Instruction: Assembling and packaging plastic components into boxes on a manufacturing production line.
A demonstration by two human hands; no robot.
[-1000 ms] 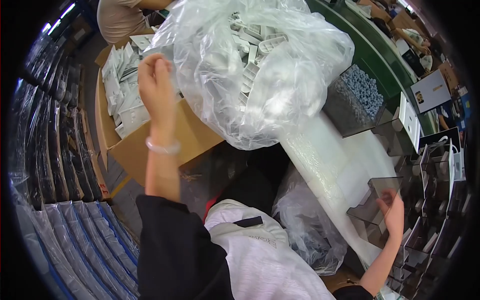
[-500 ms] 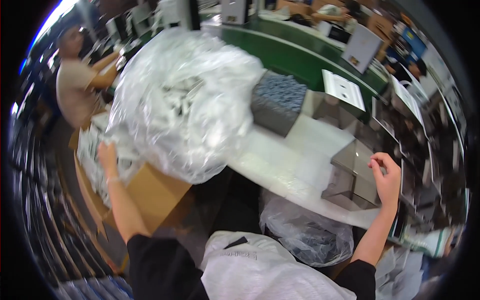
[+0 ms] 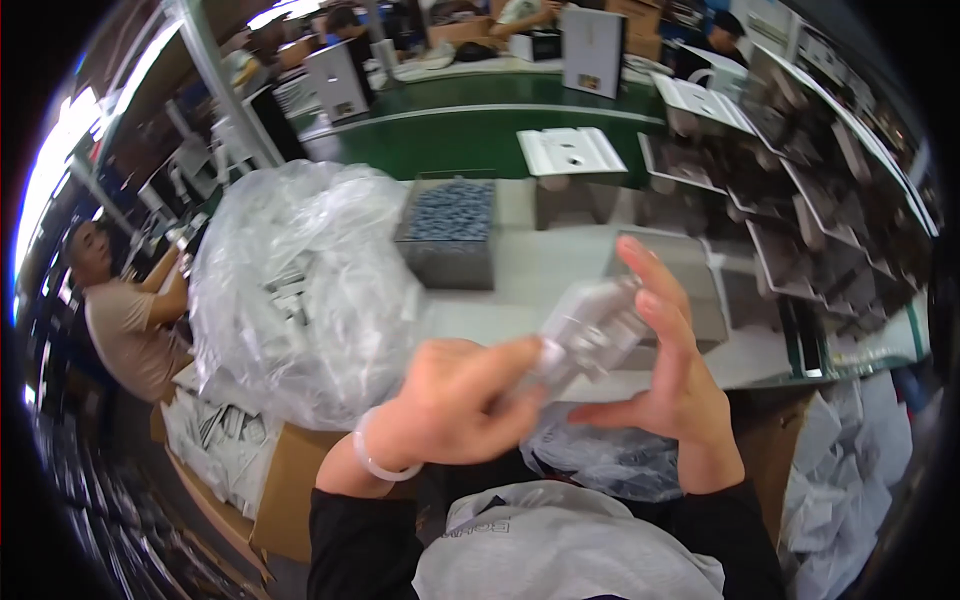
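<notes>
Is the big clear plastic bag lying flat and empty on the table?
No, the big clear plastic bag stands puffed up and full of small white packets, left of the two hands, left hand and right hand.

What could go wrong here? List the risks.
1. The small pack is pinched between the left hand and right hand in mid-air; it may slip and fall.
2. The big bag bulges over the carton edge; a bump could spill it.
</notes>
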